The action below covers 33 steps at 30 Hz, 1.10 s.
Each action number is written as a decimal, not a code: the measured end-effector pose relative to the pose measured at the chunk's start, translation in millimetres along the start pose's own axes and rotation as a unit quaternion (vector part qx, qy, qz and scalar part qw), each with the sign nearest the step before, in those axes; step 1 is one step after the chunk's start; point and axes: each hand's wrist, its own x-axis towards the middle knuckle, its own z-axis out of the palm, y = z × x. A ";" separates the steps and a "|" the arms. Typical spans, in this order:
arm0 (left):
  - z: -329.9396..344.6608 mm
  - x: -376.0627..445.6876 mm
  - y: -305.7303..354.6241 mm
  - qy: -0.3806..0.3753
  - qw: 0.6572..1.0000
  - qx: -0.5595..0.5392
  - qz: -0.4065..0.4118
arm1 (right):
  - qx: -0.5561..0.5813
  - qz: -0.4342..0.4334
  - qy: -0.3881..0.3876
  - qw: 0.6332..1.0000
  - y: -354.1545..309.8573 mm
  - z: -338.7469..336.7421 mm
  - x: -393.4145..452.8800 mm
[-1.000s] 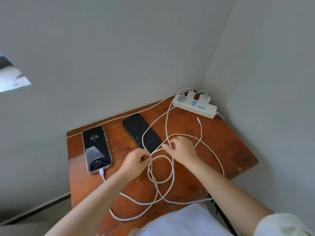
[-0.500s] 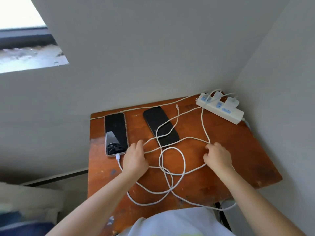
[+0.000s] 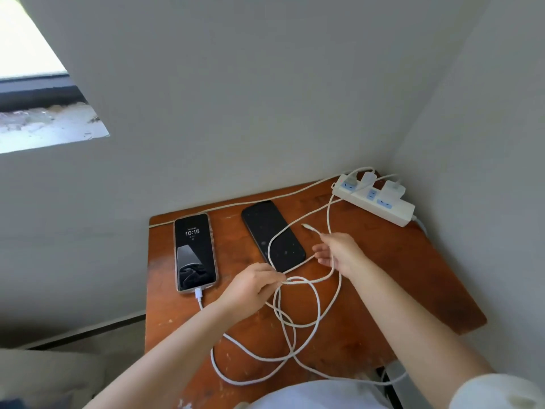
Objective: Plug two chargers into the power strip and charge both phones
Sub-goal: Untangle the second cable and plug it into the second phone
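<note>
Two phones lie on a small wooden table (image 3: 398, 278). The left phone (image 3: 194, 251) has a lit screen reading 10:15 and a white cable plugged into its bottom end. The right phone (image 3: 272, 235) is dark, with a white cable (image 3: 298, 338) looping over it. My left hand (image 3: 253, 286) pinches that cable just below the dark phone. My right hand (image 3: 339, 252) holds the cable near its free connector (image 3: 308, 227), which hovers to the right of the dark phone. A white power strip (image 3: 380, 203) at the far right corner carries two white chargers (image 3: 390, 188).
The table stands in a corner, with grey walls behind and to the right. The power strip's lead (image 3: 236, 204) runs along the table's back edge. A window opening (image 3: 35, 113) is at upper left. White cloth on my lap (image 3: 318, 394) lies at the table's near edge.
My right hand came up from the table's middle, lifting the cable end beside the dark phone. My left hand shifted right to pinch the cable. The left phone's screen lit up again.
</note>
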 end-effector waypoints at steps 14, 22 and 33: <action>-20.4 53.4 -41.9 -0.073 0.960 0.243 -0.115 | -0.182 -0.139 -0.072 0.971 13.8 -76.9 -21.6; -40.9 126.5 -26.1 -0.314 0.816 0.477 0.083 | -0.345 -0.246 -0.002 0.906 14.3 -49.9 -22.8; -41.6 134.2 -29.3 -0.274 0.868 0.398 0.111 | -0.520 -0.302 0.058 0.797 41.6 -33.3 -10.2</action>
